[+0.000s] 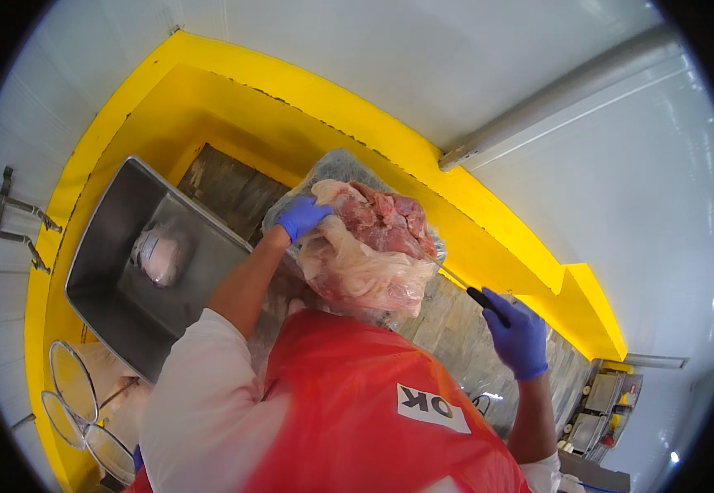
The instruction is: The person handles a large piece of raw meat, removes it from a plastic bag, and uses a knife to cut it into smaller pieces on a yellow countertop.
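A large slab of raw meat [377, 220] with a pale skin or fat layer lies in front of me, on a plastic-covered support [336, 167] whose form is mostly hidden. My left hand [303, 218], in a blue glove, grips the meat's left edge. To the right, my blue-gloved right hand [519, 335] is closed round the black handle of a knife [478, 297]. The knife's thin blade points up and left, and its tip end reaches the right side of the meat. Whether it is cutting in, I cannot tell.
At the left stands a grey metal tub [201, 283] with a plastic-wrapped pale lump [158, 255] inside. A yellow ledge [316, 86] curves round behind. Metal rings [73, 378] holding bags are at lower left. A wheeled rack [605, 403] stands far right.
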Motion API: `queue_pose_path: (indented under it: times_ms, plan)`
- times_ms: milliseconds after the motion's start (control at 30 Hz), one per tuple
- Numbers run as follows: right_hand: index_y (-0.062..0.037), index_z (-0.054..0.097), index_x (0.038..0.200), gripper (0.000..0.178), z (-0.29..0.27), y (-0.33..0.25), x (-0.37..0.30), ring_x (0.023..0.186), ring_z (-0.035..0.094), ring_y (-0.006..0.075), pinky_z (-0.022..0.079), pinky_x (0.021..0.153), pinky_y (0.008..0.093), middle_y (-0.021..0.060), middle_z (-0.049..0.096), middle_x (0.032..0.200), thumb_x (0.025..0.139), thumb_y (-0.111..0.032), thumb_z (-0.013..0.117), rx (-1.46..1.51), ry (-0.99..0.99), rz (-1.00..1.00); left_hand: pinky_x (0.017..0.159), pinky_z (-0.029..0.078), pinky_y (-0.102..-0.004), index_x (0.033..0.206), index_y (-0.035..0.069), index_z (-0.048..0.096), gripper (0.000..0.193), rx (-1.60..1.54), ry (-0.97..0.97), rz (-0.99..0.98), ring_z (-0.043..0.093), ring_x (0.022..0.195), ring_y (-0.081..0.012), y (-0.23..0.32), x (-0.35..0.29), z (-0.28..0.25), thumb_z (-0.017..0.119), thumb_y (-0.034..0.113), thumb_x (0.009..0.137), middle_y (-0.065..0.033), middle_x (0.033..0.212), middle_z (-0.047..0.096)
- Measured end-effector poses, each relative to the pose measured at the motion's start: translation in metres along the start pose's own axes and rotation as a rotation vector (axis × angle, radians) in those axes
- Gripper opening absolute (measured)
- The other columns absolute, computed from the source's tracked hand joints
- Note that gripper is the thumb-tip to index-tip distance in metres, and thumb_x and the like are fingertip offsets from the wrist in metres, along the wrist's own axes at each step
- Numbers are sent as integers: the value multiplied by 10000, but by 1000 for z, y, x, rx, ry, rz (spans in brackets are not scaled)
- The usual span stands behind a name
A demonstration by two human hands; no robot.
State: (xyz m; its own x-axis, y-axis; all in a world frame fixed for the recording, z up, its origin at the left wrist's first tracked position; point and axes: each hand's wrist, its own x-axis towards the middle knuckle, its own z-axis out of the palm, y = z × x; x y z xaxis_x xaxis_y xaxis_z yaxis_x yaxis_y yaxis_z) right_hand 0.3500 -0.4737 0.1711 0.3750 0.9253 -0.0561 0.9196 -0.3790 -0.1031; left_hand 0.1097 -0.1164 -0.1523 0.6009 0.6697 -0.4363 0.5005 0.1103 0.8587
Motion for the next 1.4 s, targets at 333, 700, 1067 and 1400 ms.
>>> queue_pose_path:
  times_ms: [333,700,1067,1400]
  plan:
    - [-279,738,1250,308,1,-112,152,754,702,349,558,655,467,151,697,841,947,-305,691,-254,-102,-461,894,556,-388,1249,3,703,370,-1292,431,20,679,996,-252,-86,49,55,672,239,965,-99,1139,727]
    - [-240,825,1055,223,1,-222,264,840,727,361,576,743,489,117,759,880,903,-311,678,-624,-332,-672,824,533,-378,1072,-35,744,306,-1140,632,56,670,894,-225,-75,43,69,657,239,967,-104,996,745]
    - [-233,684,1278,290,85,-141,189,613,669,382,526,528,505,158,651,786,1007,-308,612,-523,-129,-678,816,551,-397,1142,25,732,270,-1612,595,-91,681,919,-245,-57,26,65,660,220,970,-116,1080,736]
    - [-367,598,1471,527,177,-88,121,628,656,367,531,537,482,142,630,866,962,-271,701,-213,-1,-422,829,578,-429,1192,55,688,303,-1979,572,-171,697,977,-270,-89,11,55,601,279,1008,-135,1128,721]
